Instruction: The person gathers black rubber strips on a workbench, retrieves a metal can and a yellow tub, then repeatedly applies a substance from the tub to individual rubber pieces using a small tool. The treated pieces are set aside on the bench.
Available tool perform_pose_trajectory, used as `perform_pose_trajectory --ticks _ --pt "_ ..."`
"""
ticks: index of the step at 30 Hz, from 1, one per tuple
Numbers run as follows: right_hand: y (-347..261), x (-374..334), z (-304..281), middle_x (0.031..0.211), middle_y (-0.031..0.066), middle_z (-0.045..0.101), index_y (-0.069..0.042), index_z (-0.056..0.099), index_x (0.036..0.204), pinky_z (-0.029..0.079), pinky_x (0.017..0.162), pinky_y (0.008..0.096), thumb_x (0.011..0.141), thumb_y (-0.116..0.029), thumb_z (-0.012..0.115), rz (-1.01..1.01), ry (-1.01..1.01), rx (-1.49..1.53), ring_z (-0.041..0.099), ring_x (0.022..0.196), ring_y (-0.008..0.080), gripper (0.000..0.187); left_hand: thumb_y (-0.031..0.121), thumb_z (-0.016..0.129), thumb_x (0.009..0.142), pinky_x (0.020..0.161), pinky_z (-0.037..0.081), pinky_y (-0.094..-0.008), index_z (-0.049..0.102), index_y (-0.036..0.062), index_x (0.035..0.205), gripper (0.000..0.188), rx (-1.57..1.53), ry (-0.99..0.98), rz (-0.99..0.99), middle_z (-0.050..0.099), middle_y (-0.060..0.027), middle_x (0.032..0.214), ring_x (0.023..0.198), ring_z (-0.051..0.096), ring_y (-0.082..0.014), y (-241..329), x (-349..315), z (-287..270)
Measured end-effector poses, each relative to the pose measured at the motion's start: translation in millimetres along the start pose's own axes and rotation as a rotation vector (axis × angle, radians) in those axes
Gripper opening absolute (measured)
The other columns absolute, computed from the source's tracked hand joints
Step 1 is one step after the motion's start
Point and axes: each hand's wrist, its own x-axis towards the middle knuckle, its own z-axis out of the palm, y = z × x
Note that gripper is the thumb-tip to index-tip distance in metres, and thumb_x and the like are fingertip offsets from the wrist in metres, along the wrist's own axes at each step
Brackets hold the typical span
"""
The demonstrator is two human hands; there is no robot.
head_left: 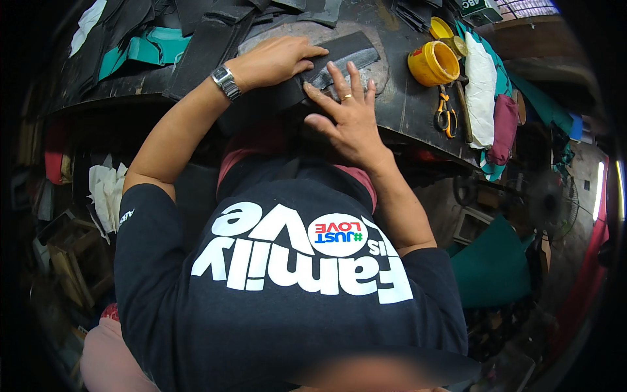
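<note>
A flat black piece of sheet material, perhaps leather, lies on a pale rounded slab on the dark worktable. A shiny grey band runs along its near side. My left hand rests on the left end of the piece, index finger and thumb stretched out over it; its other fingers are partly hidden. My right hand lies with fingers spread, the fingertips on the near grey band. Neither hand is wrapped round anything.
Right of the slab stand a yellow tub, orange-handled scissors and a hammer-like tool. White cloth hangs at the table's right edge. Black sheets and green material lie piled at the left.
</note>
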Motion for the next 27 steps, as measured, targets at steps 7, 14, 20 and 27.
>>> perform_pose_trajectory --ticks 7,14,20,27 --pt "57 18 0 0.162 0.0171 0.031 -0.024 0.055 0.145 0.01 0.115 0.0714 0.102 -0.056 0.044 0.22 0.064 -0.018 0.015 0.152 0.0428 0.055 0.021 0.061 0.097 0.087 0.049 -0.0453 0.061 0.0146 0.136 0.04 0.017 0.015 -0.013 0.063 -0.0145 0.103 0.1 0.062 -0.0358 1 -2 2" --pt "86 23 -16 0.157 0.023 0.036 -0.018 0.062 0.138 0.02 0.114 0.0674 0.099 -0.059 0.049 0.379 0.203 -0.053 0.024 0.149 0.0435 0.057 0.02 0.06 0.097 0.085 0.048 -0.045 0.06 0.0146 0.137 0.04 -0.028 0.035 0.0 0.062 -0.0155 0.102 0.094 0.06 -0.0368 1 -4 1" --pt "140 41 -110 0.104 0.0179 0.07 -0.011 0.077 0.111 0.049 0.093 0.0389 0.092 -0.058 0.063 0.436 0.264 -0.123 0.061 0.109 0.0369 0.053 0.02 0.064 0.094 0.087 0.05 -0.046 0.064 0.007 0.129 0.037 -0.147 0.057 -0.063 0.067 -0.0196 0.103 0.098 0.063 -0.0385 25 -12 6" --pt "191 74 -103 0.115 0.0206 0.071 -0.002 0.078 0.104 0.044 0.097 0.0533 0.082 -0.087 0.045 0.418 -0.288 -0.666 0.063 0.113 0.038 0.093 0.019 0.066 0.091 0.088 0.053 -0.0471 0.067 0.0057 0.124 0.035 -0.113 0.134 -0.13 0.069 -0.0194 0.105 0.099 0.067 -0.0389 43 -13 14"
